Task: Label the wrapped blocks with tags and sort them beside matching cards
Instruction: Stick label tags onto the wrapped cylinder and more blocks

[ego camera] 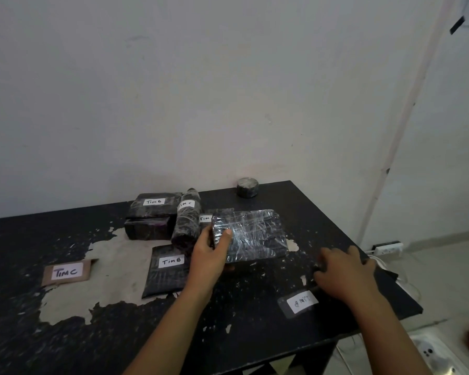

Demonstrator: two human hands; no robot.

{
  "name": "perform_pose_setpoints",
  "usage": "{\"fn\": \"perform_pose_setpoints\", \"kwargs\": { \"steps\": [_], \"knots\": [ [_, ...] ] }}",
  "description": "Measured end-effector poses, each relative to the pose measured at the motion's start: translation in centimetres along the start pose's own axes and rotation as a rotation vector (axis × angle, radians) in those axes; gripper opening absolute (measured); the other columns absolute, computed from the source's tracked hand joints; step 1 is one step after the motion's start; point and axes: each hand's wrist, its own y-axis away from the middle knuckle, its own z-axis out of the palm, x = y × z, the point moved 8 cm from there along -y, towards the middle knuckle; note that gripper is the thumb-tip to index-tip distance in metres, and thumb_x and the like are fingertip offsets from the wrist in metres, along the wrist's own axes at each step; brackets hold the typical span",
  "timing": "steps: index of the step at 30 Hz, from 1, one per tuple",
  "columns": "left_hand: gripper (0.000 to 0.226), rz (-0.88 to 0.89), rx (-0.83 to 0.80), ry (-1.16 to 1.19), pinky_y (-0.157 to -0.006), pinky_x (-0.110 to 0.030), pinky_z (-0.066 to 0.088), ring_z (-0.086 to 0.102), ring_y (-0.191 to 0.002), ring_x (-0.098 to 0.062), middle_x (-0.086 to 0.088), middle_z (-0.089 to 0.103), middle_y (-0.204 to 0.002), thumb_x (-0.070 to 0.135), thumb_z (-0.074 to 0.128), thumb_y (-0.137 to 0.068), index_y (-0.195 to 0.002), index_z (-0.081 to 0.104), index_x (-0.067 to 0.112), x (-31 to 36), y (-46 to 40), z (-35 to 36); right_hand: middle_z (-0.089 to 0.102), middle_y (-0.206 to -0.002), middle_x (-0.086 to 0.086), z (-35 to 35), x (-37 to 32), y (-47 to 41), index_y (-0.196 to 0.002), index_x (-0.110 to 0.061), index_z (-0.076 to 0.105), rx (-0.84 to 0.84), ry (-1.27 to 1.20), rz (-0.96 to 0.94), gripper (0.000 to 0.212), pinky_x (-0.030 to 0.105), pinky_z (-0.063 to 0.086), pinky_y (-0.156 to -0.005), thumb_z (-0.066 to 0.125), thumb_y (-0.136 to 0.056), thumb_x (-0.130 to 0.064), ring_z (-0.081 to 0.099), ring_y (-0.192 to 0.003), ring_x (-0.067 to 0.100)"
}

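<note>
A black table point(65, 234) stands against the wall, its dark coating peeled away in pale patches across the left and middle. On the left lies a brown card point(67, 272) with a white label reading "Tim C". Near the middle lies a flat black packet point(167, 274) labelled "Tim B". Behind it, two dark wrapped blocks point(150, 216) sit stacked — the upper one tagged "Tim B" — with a wrapped bottle-shaped bundle point(186, 219) tagged "Tim C" just beside them. A roll of tape point(247, 187) stands at the far edge. Near the front right lies a tag point(301, 303), its writing upside down.
</note>
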Motion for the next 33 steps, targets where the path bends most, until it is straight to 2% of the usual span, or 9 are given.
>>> {"fn": "perform_pose_setpoints", "kwargs": {
  "steps": [4,8,11,14,17,20,23,30,33],
  "knots": [
    [0.071,-0.01,-0.011,-0.004,-0.113,-0.033,0.039,0.047,-0.146,-0.017,0.007,0.05,-0.16,0.054,0.066,-0.102,-0.164,0.043,0.028,-0.1,0.0,-0.2,0.067,-0.128,-0.006,-0.4,-0.4,-0.2,-0.119,-0.035,0.06,-0.017,-0.02,0.024,0.019,0.06,0.029,-0.118,0.056,-0.101,-0.039,0.038,-0.144,0.027],
    [0.065,0.004,-0.028,-0.005,-0.103,-0.025,0.04,0.052,-0.124,-0.002,0.01,0.055,-0.151,0.049,0.065,-0.105,-0.163,0.044,0.026,0.2,0.1,-0.4,0.067,-0.122,-0.002,-0.8,-1.1,-0.1,-0.112,-0.033,0.063,-0.056,-0.029,0.057,0.013,0.058,0.026,-0.121,0.055,-0.103,-0.038,0.039,-0.145,0.029],
    [0.058,0.001,-0.052,-0.02,-0.086,-0.013,0.043,0.053,-0.104,0.011,0.016,0.057,-0.135,0.046,0.065,-0.106,-0.159,0.047,0.03,0.4,0.0,-0.5,0.059,-0.098,-0.008,-3.4,-2.5,0.5,-0.107,-0.034,0.066,0.106,-0.107,0.01,0.01,0.055,0.027,-0.12,0.059,-0.102,-0.04,0.044,-0.137,0.027],
    [0.07,0.007,-0.047,-0.019,-0.105,-0.026,0.04,0.052,-0.132,-0.007,0.006,0.053,-0.156,0.052,0.066,-0.103,-0.164,0.041,0.029,0.4,-0.1,-1.1,0.062,-0.094,-0.013,-6.1,-4.1,1.2,-0.107,-0.04,0.068,0.266,-0.378,-0.075,0.011,0.048,0.032,-0.111,0.063,-0.097,-0.04,0.047,-0.126,0.024],
    [0.079,-0.008,-0.028,0.005,-0.111,-0.032,0.037,0.042,-0.153,-0.02,0.001,0.042,-0.17,0.055,0.069,-0.101,-0.168,0.036,0.028,0.3,-0.2,-1.7,0.073,-0.094,-0.011,-7.1,-6.1,2.0,-0.103,-0.041,0.076,0.306,-0.848,-0.21,0.016,0.045,0.053,-0.096,0.07,-0.09,-0.034,0.062,-0.109,0.021],
    [0.08,0.0,-0.03,0.029,-0.111,-0.031,0.036,0.042,-0.152,-0.017,0.001,0.04,-0.171,0.055,0.069,-0.1,-0.168,0.036,0.028,0.4,-0.1,-2.1,0.078,-0.097,0.002,-7.1,-8.4,3.0,-0.106,-0.031,0.083,0.235,-1.181,-0.315,0.024,0.021,0.057,-0.074,0.077,-0.097,-0.009,0.07,-0.087,0.01],
    [0.075,0.015,-0.035,0.035,-0.109,-0.029,0.037,0.042,-0.136,-0.005,0.002,0.043,-0.168,0.051,0.069,-0.102,-0.167,0.038,0.027,0.6,0.1,-2.2,0.082,-0.103,0.002,-6.3,-9.6,3.0,-0.108,-0.028,0.085,0.192,-1.341,-0.289,0.022,0.015,0.059,-0.073,0.081,-0.097,-0.01,0.078,-0.095,0.016],
    [0.066,-0.006,-0.027,0.018,-0.1,-0.025,0.044,0.057,-0.114,0.005,0.015,0.058,-0.139,0.048,0.07,-0.103,-0.161,0.046,0.03,0.3,0.0,-2.8,0.085,-0.106,-0.002,-4.1,-13.1,2.5,-0.11,-0.024,0.083,0.052,-1.518,-0.185,0.014,0.04,0.062,-0.094,0.083,-0.096,-0.019,0.08,-0.103,0.02],
    [0.067,-0.016,-0.028,-0.025,-0.111,-0.032,0.048,0.057,-0.13,-0.005,0.013,0.055,-0.15,0.056,0.072,-0.099,-0.158,0.048,0.036,0.1,-0.1,-3.3,0.084,-0.105,0.002,-3.5,-14.2,2.1,-0.108,-0.018,0.08,0.037,-1.529,-0.175,0.009,0.041,0.062,-0.095,0.08,-0.099,-0.022,0.08,-0.102,0.023]
  ]
}}
